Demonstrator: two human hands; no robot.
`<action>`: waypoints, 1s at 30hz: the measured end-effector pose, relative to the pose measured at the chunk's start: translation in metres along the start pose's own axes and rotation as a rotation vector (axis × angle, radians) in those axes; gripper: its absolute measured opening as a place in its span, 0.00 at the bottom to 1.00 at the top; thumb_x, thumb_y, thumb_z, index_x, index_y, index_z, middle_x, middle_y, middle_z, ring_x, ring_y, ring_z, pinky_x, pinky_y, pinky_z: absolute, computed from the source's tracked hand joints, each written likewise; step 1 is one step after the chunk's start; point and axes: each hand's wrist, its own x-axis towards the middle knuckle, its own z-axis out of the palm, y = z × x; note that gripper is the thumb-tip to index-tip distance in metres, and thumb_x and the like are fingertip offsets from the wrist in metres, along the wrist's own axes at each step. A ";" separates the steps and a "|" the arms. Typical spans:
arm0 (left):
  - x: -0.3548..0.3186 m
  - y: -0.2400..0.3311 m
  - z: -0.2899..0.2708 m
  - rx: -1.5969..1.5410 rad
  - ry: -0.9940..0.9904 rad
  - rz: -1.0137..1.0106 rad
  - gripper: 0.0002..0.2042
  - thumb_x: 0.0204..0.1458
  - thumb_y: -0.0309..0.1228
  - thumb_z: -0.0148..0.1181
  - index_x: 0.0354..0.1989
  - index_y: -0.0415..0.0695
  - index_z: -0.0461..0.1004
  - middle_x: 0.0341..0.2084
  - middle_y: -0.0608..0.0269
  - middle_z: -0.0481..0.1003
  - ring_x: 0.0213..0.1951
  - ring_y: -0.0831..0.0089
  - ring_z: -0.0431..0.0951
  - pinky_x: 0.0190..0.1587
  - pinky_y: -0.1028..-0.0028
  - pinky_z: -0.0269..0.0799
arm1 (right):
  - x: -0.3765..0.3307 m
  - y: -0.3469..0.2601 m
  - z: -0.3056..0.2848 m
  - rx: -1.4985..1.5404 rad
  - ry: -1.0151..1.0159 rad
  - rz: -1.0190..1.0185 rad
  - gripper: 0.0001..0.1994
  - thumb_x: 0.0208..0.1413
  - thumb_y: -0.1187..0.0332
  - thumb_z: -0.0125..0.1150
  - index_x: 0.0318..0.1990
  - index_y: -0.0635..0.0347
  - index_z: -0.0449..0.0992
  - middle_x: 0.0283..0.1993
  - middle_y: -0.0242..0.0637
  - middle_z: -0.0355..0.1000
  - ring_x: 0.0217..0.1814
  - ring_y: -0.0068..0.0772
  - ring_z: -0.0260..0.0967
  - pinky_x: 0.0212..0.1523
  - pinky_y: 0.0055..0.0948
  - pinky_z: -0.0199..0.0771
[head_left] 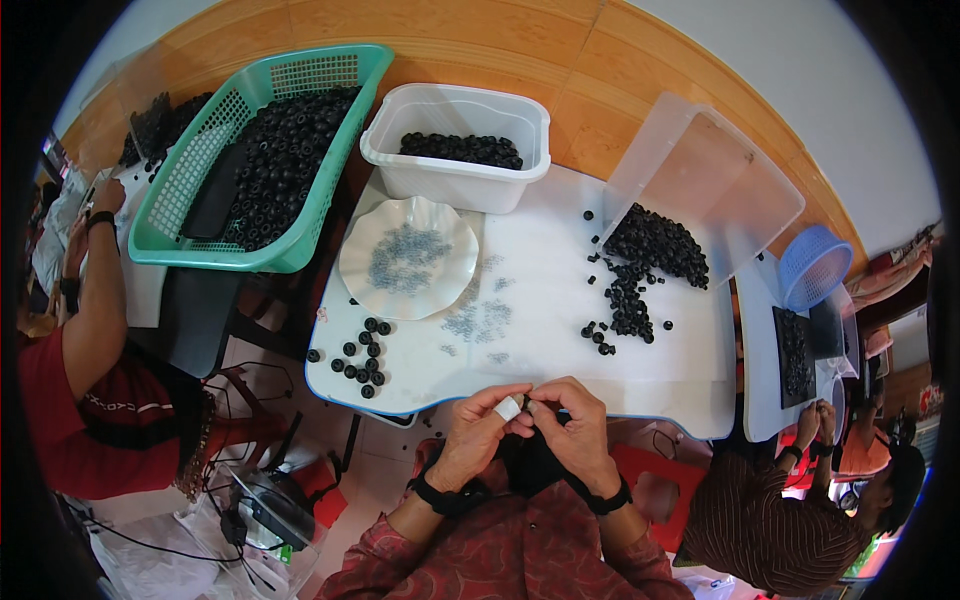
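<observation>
My left hand (474, 432) and my right hand (575, 425) meet at the table's front edge, fingertips pinched close together. A tiny dark piece shows between them, mostly hidden by the fingers, and I cannot make out its kind. White wrapping (508, 407) covers a digit of my left hand. Beyond my hands, small clear pieces (478, 320) lie scattered on the white table (560, 350), and more lie in a wavy-rimmed cream plate (455, 245). Black ring-like parts (372, 350) sit loosely at the left. Small black parts (655, 245) spill from a tipped clear bin (745, 180) at the right.
A white tub (455, 185) with black parts stands at the back. Left of it is a green basket (300, 255) full of black rings. A person in red (100, 400) works at the left; another in dark stripes (770, 520) sits at the right, near a blue basket (815, 265).
</observation>
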 end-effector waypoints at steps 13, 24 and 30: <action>0.002 0.004 -0.009 0.017 0.056 -0.015 0.12 0.59 0.23 0.54 0.50 0.33 0.73 0.39 0.48 0.78 0.35 0.70 0.81 0.38 0.73 0.82 | 0.104 0.040 0.019 -0.321 0.022 -0.160 0.07 0.53 0.79 0.57 0.39 0.65 0.76 0.33 0.47 0.71 0.33 0.47 0.71 0.34 0.37 0.71; 0.003 0.003 -0.011 0.066 0.047 -0.018 0.13 0.60 0.23 0.53 0.52 0.34 0.72 0.40 0.48 0.78 0.35 0.70 0.81 0.39 0.72 0.82 | 0.138 0.048 0.026 -0.536 -0.087 -0.008 0.10 0.56 0.70 0.58 0.45 0.55 0.78 0.34 0.47 0.69 0.36 0.50 0.71 0.38 0.43 0.71; 0.004 0.003 -0.010 0.067 0.049 -0.025 0.13 0.60 0.23 0.53 0.52 0.34 0.73 0.40 0.48 0.78 0.35 0.70 0.81 0.38 0.72 0.82 | 0.141 0.054 0.026 -0.488 -0.075 0.036 0.08 0.55 0.69 0.60 0.41 0.55 0.78 0.32 0.44 0.70 0.36 0.47 0.71 0.38 0.42 0.70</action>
